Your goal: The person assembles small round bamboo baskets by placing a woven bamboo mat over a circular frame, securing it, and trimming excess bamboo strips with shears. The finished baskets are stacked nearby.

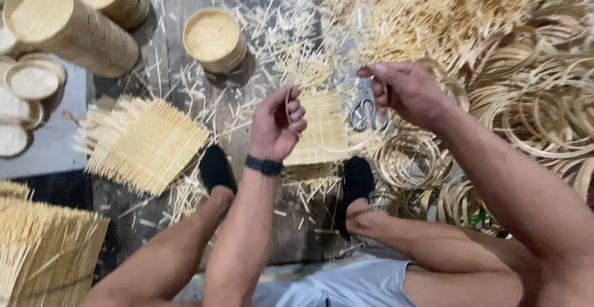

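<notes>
While pinched by L hand (275,124) & R hand (402,93): thin pale bamboo hoop (337,149), round.

Far left, tall stacks of round bamboo steamers (71,25) lie on their sides. One small round steamer (213,38) stands alone in the middle. A flat woven mat of sticks (145,143) lies on the left. Scissors (365,114) rest on the floor. A big pile of bamboo rings (538,109) sits on the right.
</notes>
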